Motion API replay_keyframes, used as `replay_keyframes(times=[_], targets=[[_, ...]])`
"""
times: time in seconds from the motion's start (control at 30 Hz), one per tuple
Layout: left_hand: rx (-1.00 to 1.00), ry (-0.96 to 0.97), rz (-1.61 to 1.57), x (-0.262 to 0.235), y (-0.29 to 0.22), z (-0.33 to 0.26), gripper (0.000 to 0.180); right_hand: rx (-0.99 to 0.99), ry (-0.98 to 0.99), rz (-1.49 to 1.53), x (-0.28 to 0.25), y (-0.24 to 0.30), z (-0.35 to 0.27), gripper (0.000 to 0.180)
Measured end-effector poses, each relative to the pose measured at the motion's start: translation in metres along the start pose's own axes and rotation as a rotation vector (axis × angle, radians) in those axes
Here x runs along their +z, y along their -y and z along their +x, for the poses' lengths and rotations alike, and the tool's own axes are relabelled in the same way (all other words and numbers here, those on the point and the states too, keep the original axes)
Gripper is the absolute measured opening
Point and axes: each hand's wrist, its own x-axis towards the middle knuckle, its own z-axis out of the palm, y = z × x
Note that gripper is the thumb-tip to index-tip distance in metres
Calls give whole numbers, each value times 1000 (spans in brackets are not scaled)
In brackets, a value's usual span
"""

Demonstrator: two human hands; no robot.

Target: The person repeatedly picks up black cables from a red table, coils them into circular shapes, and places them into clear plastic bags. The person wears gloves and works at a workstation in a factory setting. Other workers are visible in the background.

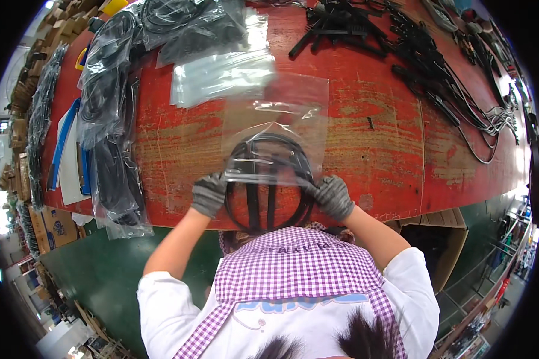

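A coiled black cable lies in front of me at the table's near edge, with straight black pieces across the loop. Its far half is inside a clear plastic bag; the near half sticks out of the bag's mouth. My left hand, in a grey glove, is closed at the left corner of that mouth, beside the coil. On the right, my right hand, gloved alike, pinches the coil's side where it meets the bag's edge. Both sets of fingertips are partly hidden.
Flat clear bags are stacked beyond the work. Bagged black cables pile up along the left, near a blue-edged clipboard or folder. Loose black parts and cables spread at the far right. A cardboard box stands below the table's right side.
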Motion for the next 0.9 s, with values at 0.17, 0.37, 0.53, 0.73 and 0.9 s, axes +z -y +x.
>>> replay_keyframes(times=[0.17, 0.37, 0.53, 0.73, 0.9], targets=[[-76, -91, 9, 23, -47, -112, 35, -201, 69, 211, -1, 26, -34, 48], [-143, 79, -903, -87, -52, -95, 23, -140, 276, 394, -59, 14, -5, 48], [51, -92, -1213, -229, 21, -78, 26, -80, -48, 841, -225, -4, 37, 42], [-238, -90, -723, -323, 45, 2, 17, -9, -26, 487, -297, -33, 93, 33], [-8, -419, -355, -303, 124, 116, 17, 35, -375, 353, -279, -110, 212, 16]])
